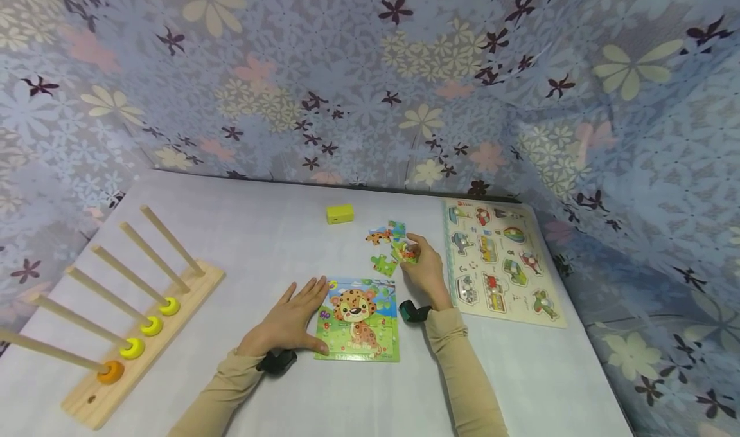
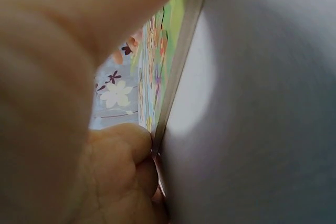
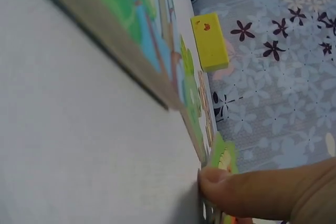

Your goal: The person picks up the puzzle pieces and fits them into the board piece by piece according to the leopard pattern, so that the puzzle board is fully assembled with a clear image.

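Left hand spread, right hand pinches a flat green-and-orange jigsaw piece, centre-right: likely light, stiff, best edge-held.

pieces behind puzzle, peg rack left

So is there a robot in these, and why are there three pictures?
No robot here, just a person's two bare hands. The wide picture comes from a camera on the head. The two close-ups come from wrist cameras, one on each arm.

The left hand rests at the edge of a leopard puzzle. The right hand pinches a puzzle piece in its fingers, near other loose pieces.

Also on the table: a yellow block, a wooden peg stand with rings, and a vehicle puzzle board.
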`<state>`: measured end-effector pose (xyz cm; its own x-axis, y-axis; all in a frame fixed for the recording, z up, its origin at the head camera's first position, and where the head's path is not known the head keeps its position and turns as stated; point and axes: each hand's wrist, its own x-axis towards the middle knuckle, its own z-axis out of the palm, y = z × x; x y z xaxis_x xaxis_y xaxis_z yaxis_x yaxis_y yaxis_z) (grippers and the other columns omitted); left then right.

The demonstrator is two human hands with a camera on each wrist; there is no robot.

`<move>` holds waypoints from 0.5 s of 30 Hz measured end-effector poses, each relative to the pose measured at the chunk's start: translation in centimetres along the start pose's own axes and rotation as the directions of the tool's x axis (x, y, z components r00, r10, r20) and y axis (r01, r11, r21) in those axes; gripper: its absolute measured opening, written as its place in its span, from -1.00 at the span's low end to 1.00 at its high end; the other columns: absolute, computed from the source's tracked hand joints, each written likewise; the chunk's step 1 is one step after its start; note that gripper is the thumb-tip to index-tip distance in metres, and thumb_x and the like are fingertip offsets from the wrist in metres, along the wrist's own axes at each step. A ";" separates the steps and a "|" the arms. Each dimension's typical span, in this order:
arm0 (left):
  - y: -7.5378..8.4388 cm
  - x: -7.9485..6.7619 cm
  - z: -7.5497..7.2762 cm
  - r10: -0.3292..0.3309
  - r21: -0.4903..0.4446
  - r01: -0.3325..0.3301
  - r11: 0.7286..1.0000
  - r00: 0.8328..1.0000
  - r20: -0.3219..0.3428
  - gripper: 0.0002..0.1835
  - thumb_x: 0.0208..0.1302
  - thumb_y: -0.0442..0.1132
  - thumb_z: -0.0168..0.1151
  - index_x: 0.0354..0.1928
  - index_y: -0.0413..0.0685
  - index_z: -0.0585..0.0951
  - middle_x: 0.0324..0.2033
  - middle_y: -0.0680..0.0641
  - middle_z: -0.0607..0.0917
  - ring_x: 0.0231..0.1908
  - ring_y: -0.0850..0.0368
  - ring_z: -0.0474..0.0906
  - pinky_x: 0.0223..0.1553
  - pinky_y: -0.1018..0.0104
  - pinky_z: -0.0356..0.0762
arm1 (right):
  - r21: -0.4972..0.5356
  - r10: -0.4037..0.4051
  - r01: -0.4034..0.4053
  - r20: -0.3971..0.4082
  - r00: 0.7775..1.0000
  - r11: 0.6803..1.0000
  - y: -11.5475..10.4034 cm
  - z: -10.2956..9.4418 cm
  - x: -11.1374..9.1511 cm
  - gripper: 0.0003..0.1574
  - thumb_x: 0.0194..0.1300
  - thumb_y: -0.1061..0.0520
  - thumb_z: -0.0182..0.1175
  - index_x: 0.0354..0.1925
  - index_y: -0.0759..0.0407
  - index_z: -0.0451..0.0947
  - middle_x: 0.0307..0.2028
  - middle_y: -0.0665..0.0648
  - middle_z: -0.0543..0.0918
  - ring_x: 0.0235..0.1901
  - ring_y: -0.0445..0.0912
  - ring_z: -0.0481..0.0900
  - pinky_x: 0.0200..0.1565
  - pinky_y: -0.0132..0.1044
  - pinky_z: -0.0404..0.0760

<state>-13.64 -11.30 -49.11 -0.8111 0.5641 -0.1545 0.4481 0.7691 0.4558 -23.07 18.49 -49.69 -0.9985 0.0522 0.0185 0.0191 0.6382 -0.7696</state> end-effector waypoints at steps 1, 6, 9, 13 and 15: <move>0.0 0.0 0.0 -0.001 0.001 0.001 1.000 1.000 0.001 0.33 -0.17 0.31 0.44 0.50 -0.25 -0.02 0.52 -0.22 -0.04 0.53 -0.17 -0.15 0.49 -0.23 -0.26 | 0.008 0.007 -0.007 -0.008 1.000 1.000 0.0 0.0 0.0 -0.19 0.09 0.34 0.34 0.32 0.12 0.37 0.02 0.27 0.62 0.04 0.16 0.54 0.08 0.04 0.53; 0.0 0.0 -0.1 0.000 0.010 0.000 1.000 1.000 0.001 0.33 -0.17 0.31 0.45 0.50 -0.25 -0.02 0.52 -0.22 -0.04 0.53 -0.17 -0.15 0.49 -0.23 -0.26 | 0.054 0.023 -0.020 -0.068 0.997 0.998 0.2 0.0 0.0 -0.42 0.10 0.31 0.36 0.13 0.26 0.52 -0.14 0.28 0.65 -0.16 0.09 0.57 -0.12 -0.18 0.52; 0.0 -0.1 -0.2 -0.002 0.014 0.002 1.000 1.000 0.005 0.33 -0.17 0.31 0.45 0.50 -0.25 -0.02 0.52 -0.22 -0.05 0.53 -0.17 -0.15 0.49 -0.23 -0.26 | 0.101 0.040 -0.033 -0.068 0.997 0.994 0.3 0.0 0.0 -0.60 0.22 0.20 0.31 0.03 0.28 0.58 -0.17 0.28 0.66 -0.22 0.05 0.60 -0.27 -0.32 0.51; 0.1 -0.1 -0.3 0.002 0.010 -0.002 1.000 1.000 0.005 0.33 -0.18 0.32 0.45 0.50 -0.27 -0.01 0.52 -0.23 -0.05 0.52 -0.19 -0.15 0.48 -0.24 -0.26 | 0.207 0.071 -0.057 -0.058 0.996 0.977 0.5 -0.1 -0.1 -0.69 0.38 0.06 0.18 -0.03 0.24 0.61 -0.13 0.27 0.66 -0.31 -0.05 0.59 -0.43 -0.40 0.51; 0.1 -0.1 -0.3 0.001 0.010 -0.001 1.000 1.000 0.008 0.33 -0.17 0.32 0.44 0.50 -0.26 -0.01 0.52 -0.22 -0.05 0.52 -0.18 -0.15 0.48 -0.23 -0.27 | 0.263 0.079 -0.063 -0.049 0.996 0.963 0.4 -0.2 -0.2 -0.68 0.41 0.04 0.13 -0.04 0.23 0.61 -0.15 0.25 0.66 -0.36 -0.12 0.55 -0.47 -0.41 0.49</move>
<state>-13.60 -11.41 -48.83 -0.8079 0.5669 -0.1608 0.4525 0.7716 0.4470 -22.89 18.94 -49.88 -0.9901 0.1398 -0.0111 0.0679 0.4087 -0.9101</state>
